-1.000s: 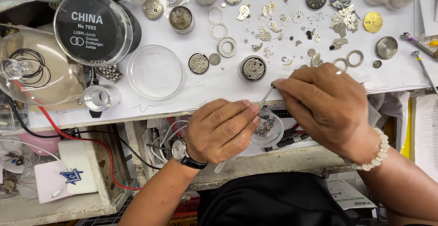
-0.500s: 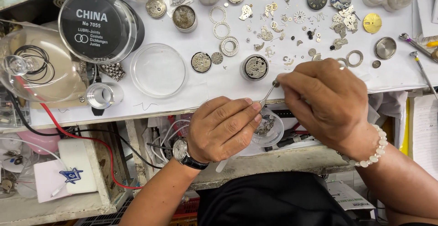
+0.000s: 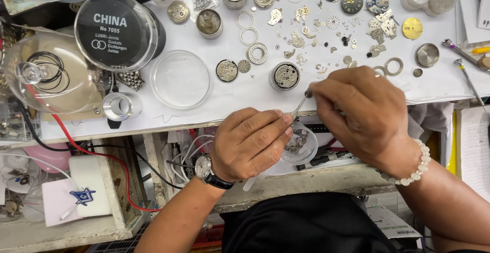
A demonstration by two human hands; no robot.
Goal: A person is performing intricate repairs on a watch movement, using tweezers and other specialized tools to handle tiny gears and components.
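My left hand (image 3: 252, 143) cups a small clear dish (image 3: 301, 145) of watch parts just below the table (image 3: 245, 97) edge, fingers curled around its rim to steady it, while my right hand (image 3: 365, 115) pinches tweezers (image 3: 300, 105), tips angled down toward the dish so parts stay contained.

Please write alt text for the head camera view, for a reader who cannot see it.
A left hand holds a small clear dish of watch parts while the right hand works tweezers over it, at a white bench strewn with gears and dials.
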